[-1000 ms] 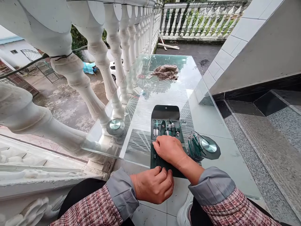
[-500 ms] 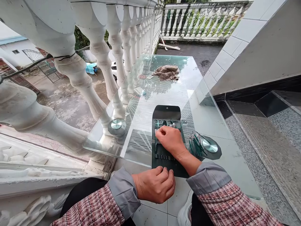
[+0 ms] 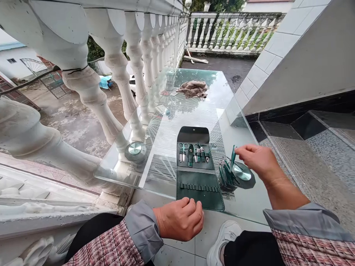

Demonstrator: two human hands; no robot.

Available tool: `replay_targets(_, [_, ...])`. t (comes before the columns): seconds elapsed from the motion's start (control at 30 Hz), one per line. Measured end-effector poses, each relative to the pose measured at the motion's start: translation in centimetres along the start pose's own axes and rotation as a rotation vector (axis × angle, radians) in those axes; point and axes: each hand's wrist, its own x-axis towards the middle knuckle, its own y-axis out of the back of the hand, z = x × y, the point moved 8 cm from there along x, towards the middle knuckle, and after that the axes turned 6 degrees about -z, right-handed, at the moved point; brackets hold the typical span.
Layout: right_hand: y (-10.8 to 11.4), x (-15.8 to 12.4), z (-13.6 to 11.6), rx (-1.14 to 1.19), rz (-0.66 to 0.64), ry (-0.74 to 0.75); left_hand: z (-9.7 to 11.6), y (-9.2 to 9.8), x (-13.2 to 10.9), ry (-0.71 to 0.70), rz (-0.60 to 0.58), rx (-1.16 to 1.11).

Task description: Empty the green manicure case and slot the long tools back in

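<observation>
A dark green manicure case [image 3: 195, 177] lies unfolded at the near edge of the glass table. Scissors [image 3: 183, 147], nail clippers [image 3: 202, 155] and other small tools sit in its upper part. The lower row of elastic loops [image 3: 199, 187] holds nothing. My right hand [image 3: 257, 159] is closed on a slim green manicure tool [image 3: 233, 152], held upright above a bundle of similar green tools [image 3: 226, 174] to the right of the case. My left hand [image 3: 181, 219] rests by the case's near edge with fingers curled; anything inside them is hidden.
The glass table [image 3: 163, 147] has round metal discs [image 3: 135, 148] at its near corners. A brown cloth [image 3: 193, 88] lies at the far end. White balusters [image 3: 129, 66] line the left side. Stone steps [image 3: 302, 147] are on the right.
My right hand has moved right, from over the case to above the green tool bundle, carrying the slim tool. The case's tools are now uncovered. My left hand has barely moved.
</observation>
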Motion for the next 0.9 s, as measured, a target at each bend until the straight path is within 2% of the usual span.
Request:
replay_targets(0.13, [-2.4, -1.0, 1.0, -0.370, -0.200, -0.064, -0.2, 0.1, 0.4, 0.012, 0.009, 0.002])
replay_targets(0.3, [-3.5, -1.4, 1.3, -0.533, -0.281, -0.047, -0.4, 0.0, 0.8, 0.009, -0.005, 0.001])
replay_targets(0.43, [-3.1, -1.3, 1.2, -0.557, -0.249, -0.024, -0.7, 0.1, 1.2, 0.015, -0.013, -0.014])
replay_targets(0.67, [-2.9, -1.0, -0.2, -0.457, -0.129, 0.058, -1.2, 0.3, 2.0, 0.032, -0.054, -0.046])
replay_targets(0.9, [-3.5, 0.4, 0.3, -0.391, -0.138, 0.045, -2.7, 0.3, 2.9, 0.159, 0.019, -0.145])
